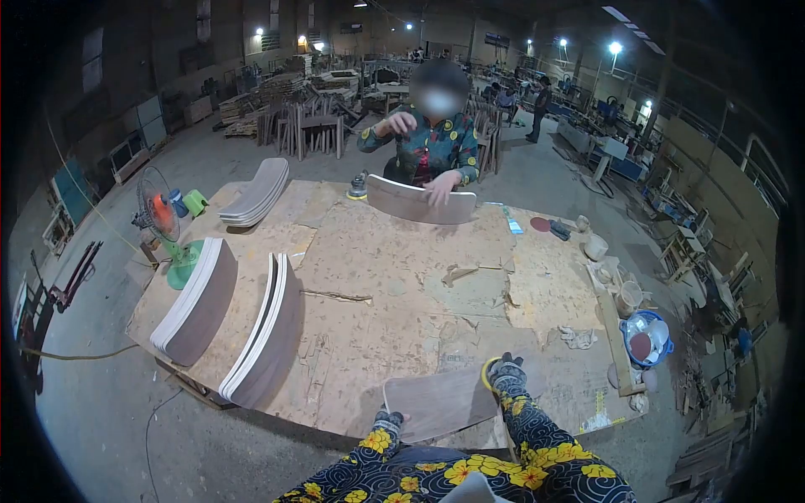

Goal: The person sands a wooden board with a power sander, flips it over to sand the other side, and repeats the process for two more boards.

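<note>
A curved wooden panel (440,404) lies flat on the table (377,310) at its near edge, right before me. My left hand (389,422), in a grey glove, holds the panel's left end, fingers closed on its edge. At the panel's right end my right hand (506,375), also gloved, grips a round sander with a yellow rim (486,374); the hand covers most of the tool. Across the table a co-worker in a patterned shirt (459,144) rests one hand on another curved panel (411,202) standing on its edge and has the other hand raised.
Stacks of curved panels (197,303) stand at the left, near a green and orange fan (183,261). A second sander (358,188) sits at the far edge. To the right are a cloth (579,337), white cups (595,246) and a blue basket (667,344).
</note>
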The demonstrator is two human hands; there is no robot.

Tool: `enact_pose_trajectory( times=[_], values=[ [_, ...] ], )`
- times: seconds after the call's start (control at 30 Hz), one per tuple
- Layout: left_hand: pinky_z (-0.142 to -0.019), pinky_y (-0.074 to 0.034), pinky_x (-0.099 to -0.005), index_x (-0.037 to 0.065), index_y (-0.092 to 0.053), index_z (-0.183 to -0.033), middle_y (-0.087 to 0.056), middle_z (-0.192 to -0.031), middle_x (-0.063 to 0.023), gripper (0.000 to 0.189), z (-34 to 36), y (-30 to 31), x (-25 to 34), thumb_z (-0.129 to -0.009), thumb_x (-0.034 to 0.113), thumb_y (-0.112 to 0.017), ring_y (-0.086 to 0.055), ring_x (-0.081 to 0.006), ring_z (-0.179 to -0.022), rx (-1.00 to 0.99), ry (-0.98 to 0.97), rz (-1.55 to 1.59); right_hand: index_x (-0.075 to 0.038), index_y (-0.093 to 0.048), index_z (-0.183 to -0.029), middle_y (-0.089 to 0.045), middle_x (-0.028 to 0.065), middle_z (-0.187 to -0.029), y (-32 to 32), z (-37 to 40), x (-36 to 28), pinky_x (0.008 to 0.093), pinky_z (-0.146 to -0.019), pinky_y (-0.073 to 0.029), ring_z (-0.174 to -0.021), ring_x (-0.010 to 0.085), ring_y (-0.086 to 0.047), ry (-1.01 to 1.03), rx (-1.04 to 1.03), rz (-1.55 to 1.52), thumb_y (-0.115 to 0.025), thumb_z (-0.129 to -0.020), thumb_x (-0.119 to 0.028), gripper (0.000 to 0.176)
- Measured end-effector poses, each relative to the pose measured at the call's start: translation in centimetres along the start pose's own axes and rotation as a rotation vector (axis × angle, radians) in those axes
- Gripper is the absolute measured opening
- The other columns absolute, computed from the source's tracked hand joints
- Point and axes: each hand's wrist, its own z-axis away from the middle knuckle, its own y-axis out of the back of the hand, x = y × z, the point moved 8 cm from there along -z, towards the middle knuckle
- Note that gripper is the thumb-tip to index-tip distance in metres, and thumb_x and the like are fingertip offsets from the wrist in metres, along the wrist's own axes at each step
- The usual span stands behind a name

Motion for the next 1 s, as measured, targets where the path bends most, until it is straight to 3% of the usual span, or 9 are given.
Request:
enact_pose_trajectory(
  times=[0.17, 0.23, 0.3, 0.4, 0.5, 0.8, 0.9, 0.93, 1.0],
  values=[
    [-0.087, -0.052, -0.0388, 0.002, -0.059, -0.123, -0.069, -0.108, -0.0144, 0.050, 4.2, -1.4, 4.3, -0.075, 0.008, -0.075, -0.065, -0.0293, -0.097, -0.019, -0.013, -0.094, -0.015, -0.065, -0.118, -0.056, 0.0115, -0.131, -1.5, -0.9, -1.7, 0.0446, -0.099, -0.049, -0.130, 0.0362, -0.047, 0.263, -0.045, 0.262, -0.058, -0.088, -0.041, 0.040],
    [-0.086, -0.052, -0.0386, 0.002, -0.059, -0.123, -0.069, -0.109, -0.0149, 0.049, 3.9, -1.0, 4.5, -0.077, 0.008, -0.073, -0.065, -0.0302, -0.096, -0.033, -0.195, -0.285, -0.016, -0.070, -0.113, -0.054, 0.0107, -0.134, -4.7, -2.4, -2.6, 0.0436, -0.101, -0.047, -0.126, 0.0373, -0.050, 0.500, -0.082, 0.456, -0.054, -0.091, -0.041, 0.037],
    [-0.086, -0.053, -0.0384, 0.002, -0.058, -0.125, -0.068, -0.110, -0.0153, 0.049, 3.9, -1.1, 4.9, -0.078, 0.007, -0.071, -0.065, -0.0308, -0.097, -0.001, -0.192, -0.264, -0.017, -0.063, -0.120, -0.052, 0.0153, -0.134, -3.6, -0.3, -3.6, 0.0445, -0.098, -0.049, -0.123, 0.0385, -0.053, 0.360, -0.174, 0.406, -0.061, -0.087, -0.040, 0.040],
    [-0.091, -0.051, -0.0374, 0.002, -0.058, -0.127, -0.068, -0.114, -0.0149, 0.055, 5.7, -1.1, 5.4, -0.074, 0.004, -0.073, -0.064, -0.0297, -0.102, 0.090, 0.065, -0.146, -0.016, -0.054, -0.127, -0.049, 0.0224, -0.131, -1.0, 3.0, -4.6, 0.0465, -0.092, -0.053, -0.117, 0.0408, -0.058, 0.052, -0.182, 0.055, -0.069, -0.081, -0.039, 0.054],
    [-0.091, -0.051, -0.0362, 0.003, -0.058, -0.128, -0.068, -0.114, -0.0146, 0.059, 3.3, -0.1, 3.3, -0.072, 0.003, -0.074, -0.064, -0.0288, -0.102, 0.048, -0.046, -0.132, -0.019, -0.044, -0.135, -0.048, 0.0240, -0.129, -2.5, 3.2, -4.6, 0.0475, -0.091, -0.053, -0.114, 0.0414, -0.060, 0.181, -0.240, 0.120, -0.073, -0.078, -0.038, 0.066],
    [-0.090, -0.051, -0.0372, 0.001, -0.058, -0.128, -0.069, -0.112, -0.0136, 0.059, 3.3, -0.5, 4.0, -0.072, 0.003, -0.077, -0.065, -0.0285, -0.101, 0.068, -0.024, -0.182, -0.018, -0.046, -0.134, -0.047, 0.0235, -0.134, 0.1, -0.1, 0.9, 0.0463, -0.091, -0.054, -0.115, 0.0399, -0.059, -0.019, -0.043, 0.083, -0.075, -0.077, -0.033, 0.065],
    [-0.090, -0.051, -0.0389, 0.003, -0.059, -0.127, -0.070, -0.112, -0.0134, 0.054, 2.0, 0.0, 2.2, -0.076, 0.010, -0.077, -0.066, -0.0294, -0.100, 0.060, -0.011, -0.176, -0.018, -0.045, -0.137, -0.048, 0.0247, -0.133, -1.2, -0.2, 0.8, 0.0461, -0.091, -0.054, -0.112, 0.0404, -0.060, 0.025, -0.092, 0.104, -0.073, -0.078, -0.035, 0.068],
    [-0.091, -0.051, -0.0395, 0.003, -0.059, -0.127, -0.070, -0.113, -0.0135, 0.053, -1.7, 1.7, -2.5, -0.078, 0.013, -0.077, -0.066, -0.0300, -0.101, 0.020, -0.045, -0.130, -0.018, -0.043, -0.140, -0.047, 0.0251, -0.134, -3.7, -0.4, 0.2, 0.0463, -0.090, -0.054, -0.111, 0.0409, -0.060, 0.391, 0.050, 0.296, -0.072, -0.079, -0.038, 0.072],
    [-0.092, -0.050, -0.0408, 0.005, -0.060, -0.126, -0.069, -0.114, -0.0142, 0.050, -0.7, 1.3, -0.9, -0.082, 0.023, -0.075, -0.064, -0.0314, -0.103, 0.013, -0.028, -0.455, -0.019, -0.042, -0.142, -0.047, 0.0253, -0.134, -8.8, 0.4, 2.6, 0.0472, -0.089, -0.054, -0.110, 0.0413, -0.060, 0.285, -0.041, 0.186, -0.071, -0.079, -0.040, 0.073]
  ],
)
